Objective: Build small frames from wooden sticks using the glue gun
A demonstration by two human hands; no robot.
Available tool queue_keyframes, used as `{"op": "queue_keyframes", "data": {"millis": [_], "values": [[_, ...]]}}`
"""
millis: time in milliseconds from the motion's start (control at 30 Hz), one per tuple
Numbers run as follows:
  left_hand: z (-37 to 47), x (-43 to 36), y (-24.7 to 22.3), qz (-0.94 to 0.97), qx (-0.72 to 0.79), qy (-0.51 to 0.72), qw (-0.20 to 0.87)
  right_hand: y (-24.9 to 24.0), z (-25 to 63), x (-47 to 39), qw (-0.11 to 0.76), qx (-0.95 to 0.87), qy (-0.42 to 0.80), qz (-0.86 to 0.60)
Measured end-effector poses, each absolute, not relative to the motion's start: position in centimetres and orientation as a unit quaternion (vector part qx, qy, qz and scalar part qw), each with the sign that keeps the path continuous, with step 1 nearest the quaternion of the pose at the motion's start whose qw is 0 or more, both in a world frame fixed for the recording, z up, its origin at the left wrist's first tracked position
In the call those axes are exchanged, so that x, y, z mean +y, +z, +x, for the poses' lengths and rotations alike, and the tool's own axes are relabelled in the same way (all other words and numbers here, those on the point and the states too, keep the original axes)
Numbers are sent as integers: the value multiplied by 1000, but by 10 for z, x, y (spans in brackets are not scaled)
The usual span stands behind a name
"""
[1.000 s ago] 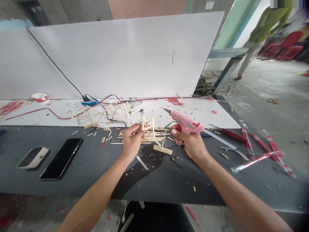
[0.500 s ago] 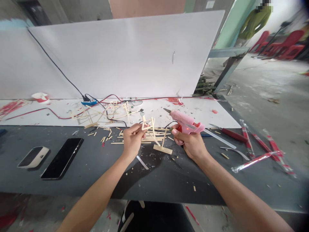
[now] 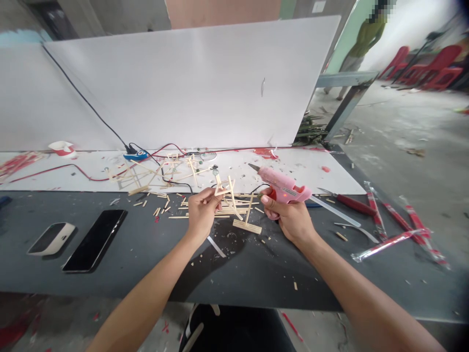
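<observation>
"The person in the yellow-green top had shifted left, beyond the table's far right corner."

"What was held?"

"The left grip pinched a stick frame well in from the near edge; the right grip was wrapped round a pink glue gun."

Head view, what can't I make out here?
Head view:
- Handle of the glue gun: mostly covered by the right hand.
- Its label: too small to read.
- Gripped part of the stick frame: hidden by the left hand.
- Blue thing: cut off by the left edge.
</observation>
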State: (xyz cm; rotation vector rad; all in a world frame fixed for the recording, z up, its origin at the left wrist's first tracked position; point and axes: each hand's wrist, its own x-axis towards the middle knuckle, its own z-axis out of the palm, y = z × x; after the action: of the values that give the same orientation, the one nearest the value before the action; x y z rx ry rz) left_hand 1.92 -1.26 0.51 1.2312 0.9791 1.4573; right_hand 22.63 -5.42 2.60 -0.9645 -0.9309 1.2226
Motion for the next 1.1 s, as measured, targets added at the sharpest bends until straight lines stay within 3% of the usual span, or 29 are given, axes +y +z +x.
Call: {"op": "queue_keyframes", "data": {"millis": [633, 867, 1100], "values": [[19, -5, 13, 362, 391, 588, 609, 34, 236, -55, 616, -462, 469, -433], [15, -2, 12, 390, 410, 614, 550, 58, 253, -68, 527, -549, 392, -516], [11, -3, 8, 448, 434, 625, 469, 66, 248, -77, 448, -595, 405, -530]]}}
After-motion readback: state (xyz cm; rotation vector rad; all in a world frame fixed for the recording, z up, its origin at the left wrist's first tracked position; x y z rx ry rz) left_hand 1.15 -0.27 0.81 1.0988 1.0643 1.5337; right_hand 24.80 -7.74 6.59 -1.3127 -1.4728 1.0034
